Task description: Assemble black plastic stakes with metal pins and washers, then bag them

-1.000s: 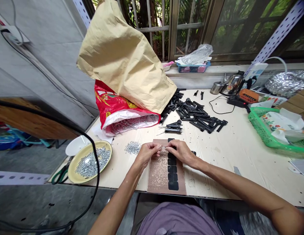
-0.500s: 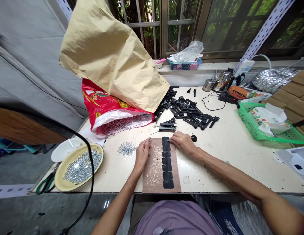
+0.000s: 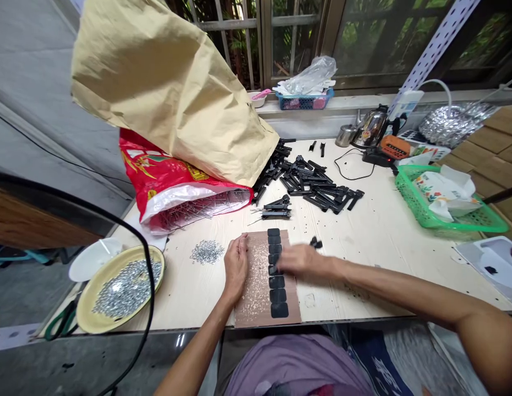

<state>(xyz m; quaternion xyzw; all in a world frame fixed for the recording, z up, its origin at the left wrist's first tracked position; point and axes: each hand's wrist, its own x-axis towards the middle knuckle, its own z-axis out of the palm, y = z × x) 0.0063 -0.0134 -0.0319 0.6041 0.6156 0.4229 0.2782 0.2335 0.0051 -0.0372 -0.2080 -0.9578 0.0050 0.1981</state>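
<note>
Our right hand [image 3: 299, 259], blurred, was over the row of black pads [image 3: 278, 296] on the brown board [image 3: 254, 308]; we could not tell its grip or opening. Our left hand [image 3: 236, 265] lay at the board's left edge, fingers together, its hold unclear to us. Just beyond, a few black clips [image 3: 276, 215] with thin pins [image 3: 254, 222] looked done, we judged; many in the far pile [image 3: 322, 188] seemed left.

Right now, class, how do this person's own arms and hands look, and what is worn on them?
The left hand and the right hand are bare, without gloves. No sleeves cover the forearms, and no watch or bracelet shows. A purple top is worn.
</note>
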